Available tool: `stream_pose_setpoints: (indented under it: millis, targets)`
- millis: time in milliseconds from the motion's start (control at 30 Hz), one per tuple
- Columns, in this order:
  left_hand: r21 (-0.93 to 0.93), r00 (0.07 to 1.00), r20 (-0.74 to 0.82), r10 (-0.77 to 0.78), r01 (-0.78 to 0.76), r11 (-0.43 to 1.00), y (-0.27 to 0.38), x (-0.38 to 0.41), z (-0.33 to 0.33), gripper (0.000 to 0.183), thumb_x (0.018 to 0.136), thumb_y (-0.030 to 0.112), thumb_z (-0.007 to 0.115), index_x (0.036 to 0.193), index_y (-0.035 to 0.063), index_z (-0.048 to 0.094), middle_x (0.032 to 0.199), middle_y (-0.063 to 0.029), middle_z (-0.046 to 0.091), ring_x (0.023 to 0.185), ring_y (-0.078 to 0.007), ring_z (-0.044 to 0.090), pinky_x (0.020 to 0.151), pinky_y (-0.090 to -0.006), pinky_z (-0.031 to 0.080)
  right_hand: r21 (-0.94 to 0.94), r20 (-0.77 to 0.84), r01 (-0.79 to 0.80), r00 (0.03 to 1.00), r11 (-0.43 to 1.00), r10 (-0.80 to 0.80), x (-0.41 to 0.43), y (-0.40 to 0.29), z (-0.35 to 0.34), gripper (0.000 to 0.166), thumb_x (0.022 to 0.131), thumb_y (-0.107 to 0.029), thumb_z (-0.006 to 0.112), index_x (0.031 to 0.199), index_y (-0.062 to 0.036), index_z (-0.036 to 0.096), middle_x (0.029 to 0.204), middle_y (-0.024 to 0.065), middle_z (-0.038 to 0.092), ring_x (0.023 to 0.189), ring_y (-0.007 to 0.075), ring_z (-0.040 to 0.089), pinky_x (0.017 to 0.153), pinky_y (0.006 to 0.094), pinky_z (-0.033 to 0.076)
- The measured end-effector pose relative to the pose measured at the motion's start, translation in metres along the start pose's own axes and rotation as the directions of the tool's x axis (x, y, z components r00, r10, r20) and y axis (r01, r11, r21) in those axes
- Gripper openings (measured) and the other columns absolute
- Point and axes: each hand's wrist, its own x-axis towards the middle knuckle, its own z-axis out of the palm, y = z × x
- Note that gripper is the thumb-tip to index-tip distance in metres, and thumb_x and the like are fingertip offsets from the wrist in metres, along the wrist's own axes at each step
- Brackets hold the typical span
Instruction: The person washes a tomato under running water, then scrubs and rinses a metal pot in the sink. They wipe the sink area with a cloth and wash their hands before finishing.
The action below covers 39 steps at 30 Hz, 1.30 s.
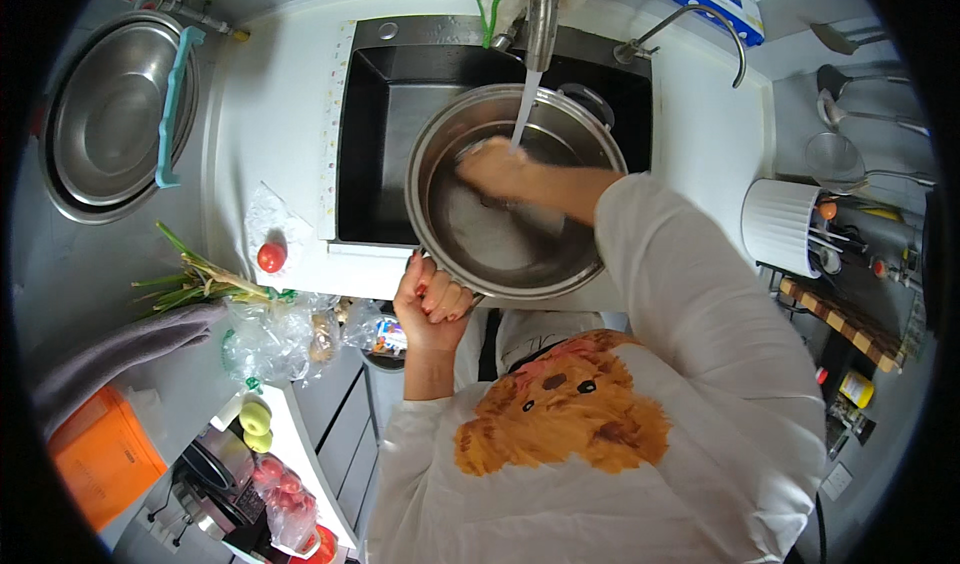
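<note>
A large stainless steel pot (517, 264) rests tilted over the right part of the black sink (375, 144). Its near handle is gripped by my left hand (436, 301), at the pot's lower left edge. Inside the pot is my right hand (495, 168), blurred, under or beside the water stream (526, 110). Whether it holds something is unclear. The water runs from the metal faucet (541, 31) above the pot's far side. The pot's far handle (589, 104) points to the back right.
A tomato (271, 257) lies on crumpled paper left of the sink. Beyond are green onions (217, 279) and plastic bags (270, 331). A second, curved faucet (697, 13) stands at the back right. The white utensil holder (780, 226) is at the right.
</note>
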Motion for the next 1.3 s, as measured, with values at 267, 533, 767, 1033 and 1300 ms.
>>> stream_pose_setpoints:
  millis: [267, 533, 767, 1033, 1300]
  targets:
    - [-0.068, 0.998, 0.063, 0.02, -0.016, 0.998, 0.0, 0.005, -0.006, 0.041, 0.1, 0.03, 0.035, 0.06, 0.0173, 0.037, 0.041, 0.008, 0.028, 0.03, -0.0044, 0.019, 0.032, -0.0205, 0.02, -0.07, 0.374, 0.359, 0.875, 0.931, -0.309, -0.028, -0.043, 0.022, 0.026, 0.087, -0.023, 0.05, 0.106, -0.0106, 0.064, 0.102, 0.0081, 0.065, 0.098, 0.0239, 0.06, 0.081, 0.0342, 0.047]
    - [-0.042, 0.999, -0.028, 0.025, -0.026, 0.999, 0.001, -0.005, -0.01, 0.041, 0.099, 0.03, 0.039, 0.06, 0.0171, 0.038, 0.041, 0.0075, 0.027, 0.031, -0.0054, 0.019, 0.033, -0.0222, 0.018, -0.709, 0.399, 0.106, 0.875, 0.697, 0.273, -0.036, 0.035, 0.0, 0.027, 0.081, -0.023, 0.058, 0.105, -0.0154, 0.069, 0.108, 0.0059, 0.065, 0.104, 0.0216, 0.057, 0.08, 0.0419, 0.045]
    - [-0.042, 0.999, 0.031, -0.036, 0.037, 0.998, 0.001, 0.003, -0.009, 0.042, 0.099, 0.029, 0.039, 0.058, 0.0173, 0.037, 0.04, 0.0066, 0.027, 0.03, -0.0058, 0.021, 0.032, -0.023, 0.018, 0.244, 0.229, 0.316, 0.9, 0.917, -0.371, -0.009, -0.028, 0.088, 0.022, 0.086, -0.02, 0.051, 0.089, -0.0057, 0.068, 0.091, 0.0122, 0.068, 0.079, 0.0237, 0.063, 0.07, 0.036, 0.051]
    - [0.0, 0.996, -0.088, 0.02, -0.02, 1.0, -0.002, -0.002, -0.013, 0.041, 0.095, 0.029, 0.048, 0.058, 0.0187, 0.035, 0.042, 0.0074, 0.026, 0.032, -0.0054, 0.019, 0.034, -0.0234, 0.016, -0.435, 0.616, 0.13, 0.765, 0.891, 0.19, -0.053, 0.011, 0.001, 0.03, 0.079, -0.017, 0.06, 0.107, -0.0077, 0.067, 0.111, 0.0158, 0.062, 0.105, 0.0287, 0.057, 0.084, 0.0416, 0.048]
    - [0.051, 0.994, -0.103, -0.041, 0.046, 0.998, -0.001, -0.002, -0.002, 0.043, 0.098, 0.027, 0.041, 0.056, 0.0187, 0.034, 0.042, 0.0067, 0.029, 0.03, -0.0058, 0.019, 0.031, -0.0219, 0.017, -0.176, 0.002, 0.204, 0.978, 0.963, -0.206, -0.013, -0.056, -0.045, 0.01, 0.067, -0.007, 0.062, 0.075, -0.0041, 0.068, 0.078, 0.0175, 0.066, 0.07, 0.032, 0.066, 0.061, 0.0415, 0.054]
